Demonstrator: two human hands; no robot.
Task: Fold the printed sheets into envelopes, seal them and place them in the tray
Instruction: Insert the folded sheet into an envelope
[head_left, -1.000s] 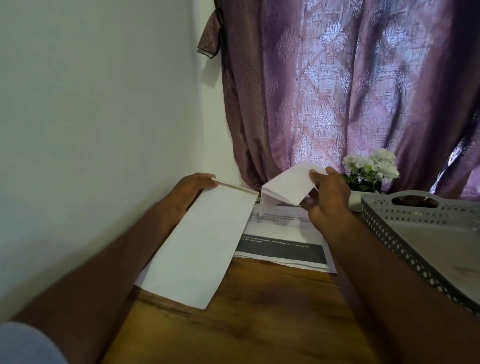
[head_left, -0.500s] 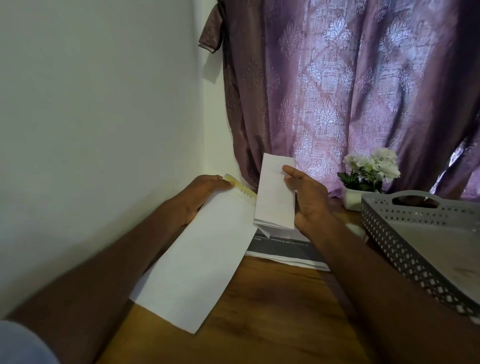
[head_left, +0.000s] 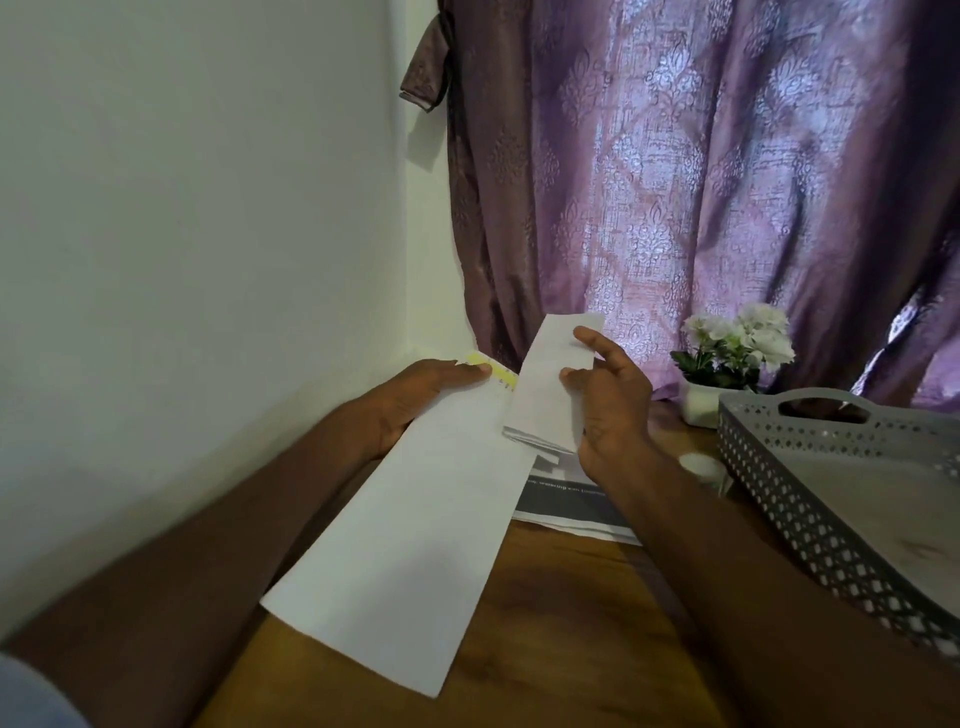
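My left hand (head_left: 415, 400) grips the far end of a long white envelope (head_left: 410, 530), thumb on top beside the yellow strip (head_left: 130, 375) at its open flap; the envelope slants down towards me above the wooden counter (head_left: 571, 623). Just right of it, my right hand (head_left: 613, 405) pinches a folded printed sheet (head_left: 545, 384), held nearly upright, fingers curled round its right edge, its lower end near the envelope's mouth. Under both lies a stack of printed sheets (head_left: 566, 509) flat on the counter. Further right stand a small white cap (head_left: 701, 465), a pot of white flowers (head_left: 737, 348) before the purple curtain (head_left: 675, 182), and the grey perforated tray (head_left: 779, 499) at the counter's right edge
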